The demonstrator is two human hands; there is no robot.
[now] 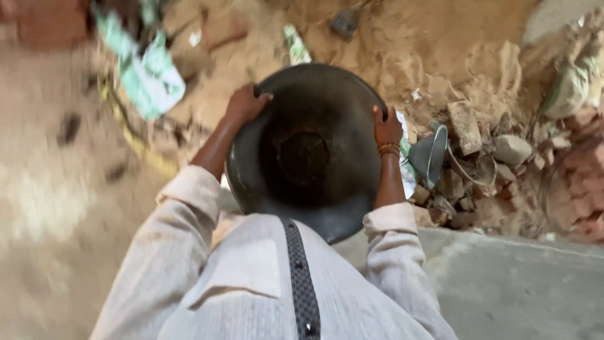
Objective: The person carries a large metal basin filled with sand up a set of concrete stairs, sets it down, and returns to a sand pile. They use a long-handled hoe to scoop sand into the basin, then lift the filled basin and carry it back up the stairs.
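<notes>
I hold a large round black pan (308,201) in front of my chest with both hands, its hollow side facing me. My left hand (244,104) grips the rim at the upper left. Gripping the rim at the upper right is my right hand (387,129), with thin bangles on the wrist. The pan's inside looks bare, with a rusty brown patch at its centre. My pale long sleeves and a dark strap show at the bottom of the view.
Sandy soil (390,44) lies beyond the pan. Broken bricks and rubble (478,126) pile up at the right, with a grey metal scoop (431,154) among them. A green and white sack (148,75) lies at upper left. A grey concrete slab (522,283) is at lower right.
</notes>
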